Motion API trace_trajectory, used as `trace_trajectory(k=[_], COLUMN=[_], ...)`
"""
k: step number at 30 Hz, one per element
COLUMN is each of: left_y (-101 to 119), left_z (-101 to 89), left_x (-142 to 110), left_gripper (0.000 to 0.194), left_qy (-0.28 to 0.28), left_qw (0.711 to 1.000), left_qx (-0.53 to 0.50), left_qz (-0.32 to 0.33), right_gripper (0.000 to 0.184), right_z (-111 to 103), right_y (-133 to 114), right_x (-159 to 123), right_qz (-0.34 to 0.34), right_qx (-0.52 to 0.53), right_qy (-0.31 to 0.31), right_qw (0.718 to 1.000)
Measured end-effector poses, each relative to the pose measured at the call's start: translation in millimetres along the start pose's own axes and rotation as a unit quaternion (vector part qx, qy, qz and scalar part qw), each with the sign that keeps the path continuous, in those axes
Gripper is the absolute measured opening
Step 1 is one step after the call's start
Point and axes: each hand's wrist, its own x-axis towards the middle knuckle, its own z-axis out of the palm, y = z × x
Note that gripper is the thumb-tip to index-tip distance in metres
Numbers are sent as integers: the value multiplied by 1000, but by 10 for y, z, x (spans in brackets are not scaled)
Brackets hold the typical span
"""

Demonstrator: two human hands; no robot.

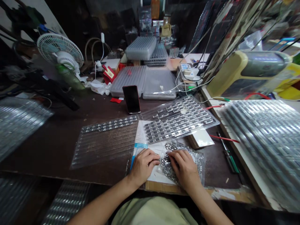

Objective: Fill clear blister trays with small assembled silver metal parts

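Observation:
My left hand [144, 164] is over a white sheet [158, 176], thumb and fingertips pinched together at the left edge of a clear plastic bag. Whatever lies between them is too small to make out. The bag holds a heap of small shiny metal parts [167, 170]. My right hand [185, 167] rests on that heap, fingers curled down into it, so what the fingertips grip is hidden. Beyond the hands lies a clear ribbed tray [178, 123] with many rows of metal parts. Left of it, another clear tray [103, 147] has a few filled rows along its far edge.
A phone [131, 99] stands upright behind the trays. On the right are a green-handled screwdriver [232, 159], a small white-topped block [202, 139] and stacked trays [264, 134]. A fan [61, 51] and closed clear cases [159, 82] stand farther back.

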Motion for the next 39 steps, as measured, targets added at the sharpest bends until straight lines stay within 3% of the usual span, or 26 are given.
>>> trace_trajectory(k=[8,11,15,19,24,29,34,39], left_y=[27,-5,-267,-668,-942,-813,-560,-507], left_z=[29,-65,-390,-653,-754,-776,-525,-469], left_x=[-36,41,483,967,1014,882,1042,1145], left_gripper=[13,14,9,3,8,12,12,8], left_qy=[0,20,91,148,136,120,33,22], left_qw=[999,998,994,966,950,947,970,978], left_qx=[-42,-55,37,195,265,290,238,200], left_qz=[-20,-26,-55,-84,-98,-74,-31,-51], right_gripper=[22,21,10,11,11,10,12,13], right_z=[17,-24,-25,105,297,373,385,388], right_y=[44,31,-64,-204,-286,-294,-293,-301], right_x=[-14,-7,-2,5,45,62,56,76], right_qz=[-2,1,17,44,55,35,27,30], right_qx=[25,59,98,113,101,70,46,17], right_qy=[14,22,19,-4,-15,-20,-35,-45], right_qw=[1000,998,995,993,993,997,998,998])
